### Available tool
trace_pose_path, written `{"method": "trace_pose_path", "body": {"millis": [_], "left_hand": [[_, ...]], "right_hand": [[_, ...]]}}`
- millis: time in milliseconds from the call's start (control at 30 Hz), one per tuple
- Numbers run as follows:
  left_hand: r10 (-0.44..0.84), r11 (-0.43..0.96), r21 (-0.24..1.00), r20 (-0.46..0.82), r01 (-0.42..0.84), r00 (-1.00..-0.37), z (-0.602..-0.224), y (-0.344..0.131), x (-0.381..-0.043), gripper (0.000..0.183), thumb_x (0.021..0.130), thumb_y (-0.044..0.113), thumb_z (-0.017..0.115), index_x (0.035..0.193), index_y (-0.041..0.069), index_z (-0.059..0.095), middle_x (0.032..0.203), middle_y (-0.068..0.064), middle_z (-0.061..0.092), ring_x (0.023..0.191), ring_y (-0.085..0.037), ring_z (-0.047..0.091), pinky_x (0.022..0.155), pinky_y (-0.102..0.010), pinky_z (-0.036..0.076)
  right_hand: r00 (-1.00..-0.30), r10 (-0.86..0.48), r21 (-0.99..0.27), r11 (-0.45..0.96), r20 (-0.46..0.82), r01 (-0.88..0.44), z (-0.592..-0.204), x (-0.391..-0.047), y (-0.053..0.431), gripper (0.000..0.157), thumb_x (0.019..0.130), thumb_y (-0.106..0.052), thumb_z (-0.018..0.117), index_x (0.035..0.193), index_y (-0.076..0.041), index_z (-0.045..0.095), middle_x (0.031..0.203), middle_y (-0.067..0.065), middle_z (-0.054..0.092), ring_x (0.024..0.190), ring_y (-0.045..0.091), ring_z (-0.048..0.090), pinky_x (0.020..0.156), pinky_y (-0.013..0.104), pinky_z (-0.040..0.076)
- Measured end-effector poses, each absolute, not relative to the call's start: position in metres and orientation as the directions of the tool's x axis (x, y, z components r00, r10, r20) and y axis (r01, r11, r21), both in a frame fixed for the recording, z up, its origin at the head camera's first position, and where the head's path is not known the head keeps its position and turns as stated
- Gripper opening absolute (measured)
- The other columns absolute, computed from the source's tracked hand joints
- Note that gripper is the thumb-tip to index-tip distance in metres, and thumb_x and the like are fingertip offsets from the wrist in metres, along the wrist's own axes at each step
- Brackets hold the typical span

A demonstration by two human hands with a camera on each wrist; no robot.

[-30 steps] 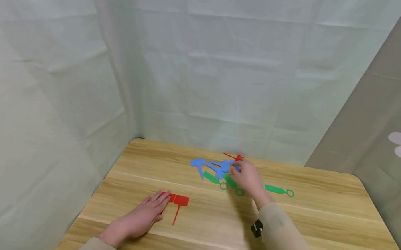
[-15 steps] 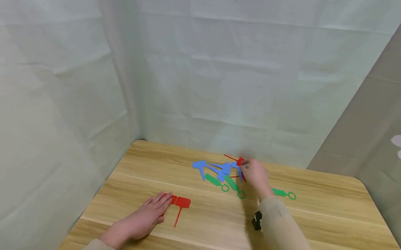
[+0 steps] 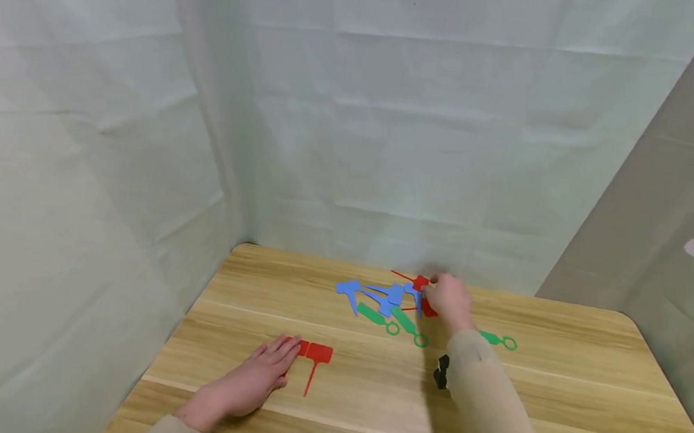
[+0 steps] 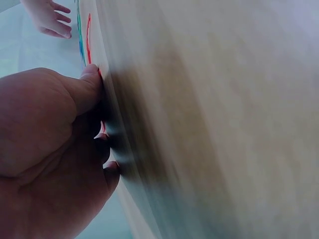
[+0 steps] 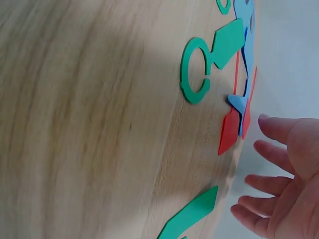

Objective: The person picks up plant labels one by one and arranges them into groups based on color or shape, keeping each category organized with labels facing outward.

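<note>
On my head feed, the left hand [image 3: 252, 378] lies palm down on the bench [image 3: 365, 413], its fingers straight and pressing on a red tag [image 3: 303, 348]. The hand hides most of that tag. Just beside it, to the right, sits a second red tag [image 3: 319, 353], with its thin stem pointing back toward the person.

The right hand [image 3: 450, 300] is at the far side of the bench. My right wrist feed shows its fingers loosely spread and holding nothing, the thumb nearest the red ends of the pile. I can't tell whether a fingertip touches one. By that hand lie a far red tag [image 3: 420, 283], stem to the left, and a nearer red tag [image 3: 429, 309] partly behind the hand. A slim blue tag [image 3: 417, 298] runs between those two.

To their left I count three more blue tags: one set a little apart [image 3: 349, 286], and two overlapping, an upper one [image 3: 394, 293] and a lower one [image 3: 385, 309]. In front of these lie two green ring tags, a left one [image 3: 372, 314] and a right one [image 3: 403, 319]. A third green ring tag [image 3: 489, 337] rests right of the forearm, partly covered by the sleeve [image 3: 492, 398]. Pale cloth [image 3: 404, 145] hangs behind the bench.
</note>
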State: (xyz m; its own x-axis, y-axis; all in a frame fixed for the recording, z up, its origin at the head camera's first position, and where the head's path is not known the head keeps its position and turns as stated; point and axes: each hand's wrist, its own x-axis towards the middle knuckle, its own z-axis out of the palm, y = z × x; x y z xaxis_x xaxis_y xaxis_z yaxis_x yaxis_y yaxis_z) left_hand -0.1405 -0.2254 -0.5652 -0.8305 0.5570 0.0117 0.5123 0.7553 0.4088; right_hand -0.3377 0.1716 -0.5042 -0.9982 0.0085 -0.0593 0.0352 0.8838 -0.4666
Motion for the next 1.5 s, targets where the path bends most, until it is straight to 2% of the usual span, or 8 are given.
{"method": "trace_pose_path", "body": {"millis": [200,333,500,600,667,867,1100,1500], "left_hand": [[0.552,0.772,0.408,-0.048,0.488,-0.832,-0.546,-0.219,-0.136,0.059,0.112,0.015,0.054,0.162,-0.008,0.035,0.173,-0.023,0.027,0.158,-0.049,0.023,0.12,-0.073,0.026],[0.55,0.775,0.413,-0.067,0.479,-0.832,-0.541,-0.217,-0.135,0.059,0.111,0.013,0.054,0.162,-0.009,0.035,0.173,-0.024,0.027,0.158,-0.049,0.022,0.12,-0.073,0.025],[0.55,0.78,0.385,-0.044,0.493,-0.834,-0.552,-0.22,-0.138,0.06,0.112,0.019,0.054,0.163,-0.005,0.036,0.174,-0.019,0.027,0.159,-0.045,0.023,0.12,-0.071,0.028],[0.549,0.786,0.385,-0.073,0.484,-0.832,-0.541,-0.216,-0.135,0.059,0.111,0.016,0.055,0.162,-0.007,0.036,0.173,-0.021,0.028,0.158,-0.047,0.023,0.12,-0.071,0.029],[0.542,0.796,0.384,-0.11,0.467,-0.833,-0.531,-0.212,-0.133,0.058,0.111,0.012,0.056,0.162,-0.008,0.036,0.173,-0.023,0.028,0.158,-0.048,0.023,0.12,-0.07,0.028],[0.537,0.798,0.386,-0.104,0.464,-0.837,-0.532,-0.214,-0.133,0.059,0.111,0.012,0.055,0.163,-0.008,0.035,0.173,-0.022,0.027,0.158,-0.048,0.023,0.121,-0.07,0.027],[0.558,0.763,0.425,-0.051,0.488,-0.828,-0.537,-0.216,-0.135,0.058,0.113,0.015,0.052,0.162,-0.009,0.035,0.171,-0.026,0.029,0.156,-0.052,0.023,0.119,-0.073,0.028],[0.546,0.777,0.416,-0.072,0.472,-0.835,-0.544,-0.218,-0.136,0.058,0.113,0.018,0.051,0.163,-0.008,0.035,0.172,-0.024,0.027,0.157,-0.05,0.023,0.119,-0.074,0.027]], "right_hand": [[-0.997,0.022,-0.422,0.905,-0.079,0.053,-0.509,-0.339,0.169,0.045,0.105,-0.032,0.067,0.137,0.0,0.068,0.136,0.021,0.069,0.12,0.041,0.065,0.093,0.055,0.057],[-0.996,0.036,-0.401,0.914,-0.076,0.064,-0.511,-0.339,0.166,0.049,0.105,-0.035,0.069,0.138,0.001,0.067,0.136,0.022,0.068,0.121,0.043,0.062,0.094,0.057,0.056],[-0.995,0.074,-0.358,0.929,-0.069,0.094,-0.516,-0.34,0.162,0.04,0.104,-0.042,0.069,0.114,-0.003,0.072,0.116,0.021,0.07,0.11,0.042,0.061,0.087,0.059,0.055],[-0.992,0.101,-0.342,0.932,-0.071,0.119,-0.516,-0.339,0.159,0.042,0.106,-0.044,0.065,0.105,-0.002,0.07,0.115,0.026,0.069,0.111,0.046,0.06,0.089,0.062,0.053],[-0.99,0.119,-0.34,0.93,-0.078,0.139,-0.516,-0.34,0.157,0.044,0.106,-0.045,0.063,0.11,-0.002,0.07,0.121,0.029,0.068,0.115,0.049,0.059,0.093,0.064,0.052],[-0.987,0.135,-0.333,0.93,-0.087,0.156,-0.518,-0.343,0.153,0.046,0.106,-0.044,0.064,0.125,-0.002,0.069,0.128,0.031,0.065,0.12,0.051,0.056,0.098,0.065,0.048],[-0.987,0.136,-0.336,0.929,-0.086,0.157,-0.518,-0.341,0.15,0.053,0.107,-0.043,0.062,0.142,-0.004,0.063,0.14,0.036,0.057,0.13,0.055,0.049,0.104,0.069,0.044],[-0.984,0.125,-0.354,0.921,-0.128,0.162,-0.523,-0.344,0.149,0.051,0.107,-0.039,0.062,0.148,-0.008,0.06,0.14,0.036,0.056,0.129,0.055,0.048,0.101,0.068,0.045]]}}
